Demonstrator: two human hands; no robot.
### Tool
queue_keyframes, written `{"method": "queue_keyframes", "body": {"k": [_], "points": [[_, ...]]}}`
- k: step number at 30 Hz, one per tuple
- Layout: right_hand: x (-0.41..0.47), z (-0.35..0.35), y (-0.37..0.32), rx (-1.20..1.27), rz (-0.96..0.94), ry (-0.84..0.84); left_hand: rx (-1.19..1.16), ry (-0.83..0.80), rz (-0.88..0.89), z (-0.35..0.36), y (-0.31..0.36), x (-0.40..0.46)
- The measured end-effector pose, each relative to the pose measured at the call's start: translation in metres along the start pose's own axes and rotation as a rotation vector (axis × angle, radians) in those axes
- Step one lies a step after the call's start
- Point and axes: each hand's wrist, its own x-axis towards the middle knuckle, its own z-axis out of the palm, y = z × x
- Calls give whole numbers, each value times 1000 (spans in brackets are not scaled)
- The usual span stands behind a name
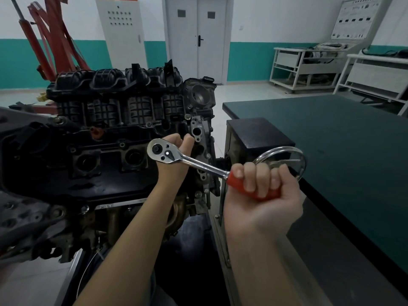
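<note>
A chrome ratchet wrench (176, 156) with a red handle is held in the air in front of a black car engine (114, 133). My right hand (262, 195) grips the red handle, fingers curled round it. My left hand (176, 160) sits behind the ratchet head, fingers curled at its underside; what they hold there is hidden by the head. The engine carries a ribbed black intake manifold (119, 89) on top and a throttle body (199, 93) at its right end.
A chrome handwheel (293, 157) sticks out of a dark metal box (258, 135) just behind my right hand. A dark green workbench (331, 133) fills the right side. Behind the engine stands a red hoist (50, 38). White trolleys (309, 67) stand at the back right.
</note>
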Motion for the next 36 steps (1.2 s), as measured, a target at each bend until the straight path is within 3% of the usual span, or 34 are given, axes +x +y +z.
{"method": "queue_keyframes", "body": {"k": [10,20,24,31,36], "points": [[84,63,-12,-295,276,-116,145,-73,1,-4,-9,3],[1,-3,-1,18,17,42,35,-1,6,-2,-1,-2],[20,9,-5,-47,46,-45,47,-31,-8,-2,-1,2],[83,65,-6,-306,280,-152,206,22,-66,-6,-11,4],[48,37,-6,-150,125,-57,89,-6,10,-4,-10,2]]}}
